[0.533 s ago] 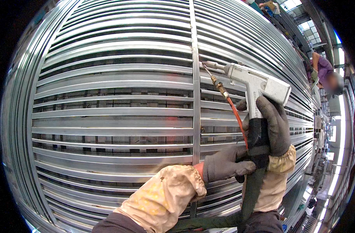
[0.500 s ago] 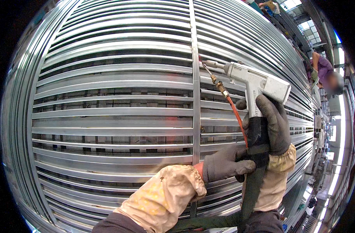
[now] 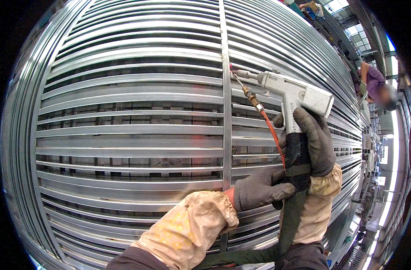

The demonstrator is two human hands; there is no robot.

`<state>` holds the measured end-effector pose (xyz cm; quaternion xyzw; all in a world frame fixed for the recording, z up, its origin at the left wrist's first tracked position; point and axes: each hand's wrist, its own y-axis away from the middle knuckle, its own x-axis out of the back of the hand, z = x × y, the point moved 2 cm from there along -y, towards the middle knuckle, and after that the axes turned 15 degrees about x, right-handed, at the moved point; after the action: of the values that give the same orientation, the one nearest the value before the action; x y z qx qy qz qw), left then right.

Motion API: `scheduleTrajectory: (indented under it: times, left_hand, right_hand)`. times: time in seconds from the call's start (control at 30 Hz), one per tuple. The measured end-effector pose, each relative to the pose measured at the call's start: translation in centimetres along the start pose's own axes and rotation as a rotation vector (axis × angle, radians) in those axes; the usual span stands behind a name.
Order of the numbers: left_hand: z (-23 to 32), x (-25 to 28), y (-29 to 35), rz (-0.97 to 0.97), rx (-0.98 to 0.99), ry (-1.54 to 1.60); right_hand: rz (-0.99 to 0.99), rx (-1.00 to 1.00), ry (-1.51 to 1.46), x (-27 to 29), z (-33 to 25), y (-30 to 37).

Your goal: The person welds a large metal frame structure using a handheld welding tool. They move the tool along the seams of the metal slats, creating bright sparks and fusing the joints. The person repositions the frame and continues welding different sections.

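My right hand (image 3: 317,141), in a dark grey glove, is wrapped round the grip of a silver handheld welding gun (image 3: 300,92). The gun's narrow nozzle (image 3: 243,73) points left, its tip at the upright metal bar (image 3: 227,117) of a slatted frame; whether it touches I cannot tell. A brass-fitted feed tube (image 3: 272,130) with red-orange tubing runs from beside the tip down to the handle. Lower down, my left hand (image 3: 261,190), gloved too, closes round the black-taped cable (image 3: 297,164) below the grip. A dark sleeve (image 3: 291,216) covers the cable where it hangs over my right forearm.
Rows of shiny metal slats (image 3: 133,153) spread across the frame, gaps between them. A side rail (image 3: 32,135) bounds it at left. At the far right a person in purple (image 3: 374,78) leans at the frame's edge. A dark strap-like sleeve (image 3: 241,257) crosses near my body.
The welding gun and my right hand have shifted very slightly left. My left hand stays about where it was. The person at the far right has moved an arm a little.
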<state>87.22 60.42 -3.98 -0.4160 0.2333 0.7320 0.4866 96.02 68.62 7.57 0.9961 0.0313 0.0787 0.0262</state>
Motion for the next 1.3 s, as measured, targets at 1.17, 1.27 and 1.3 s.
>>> scheduleTrajectory:
  times: [1.17,1.27,1.3]
  left_hand:
    - [0.0,-0.2,0.2,-0.022,0.029,0.059]
    - [0.4,-0.5,0.3,-0.029,0.006,0.055]
    - [0.7,-0.7,0.4,-0.027,-0.003,0.059]
  right_hand:
    - [0.009,0.004,0.035,-0.3,-0.4,0.4]
    - [-0.015,0.020,0.031,-0.3,-0.4,0.2]
    - [-0.023,0.024,0.029,-0.3,-0.3,0.2]
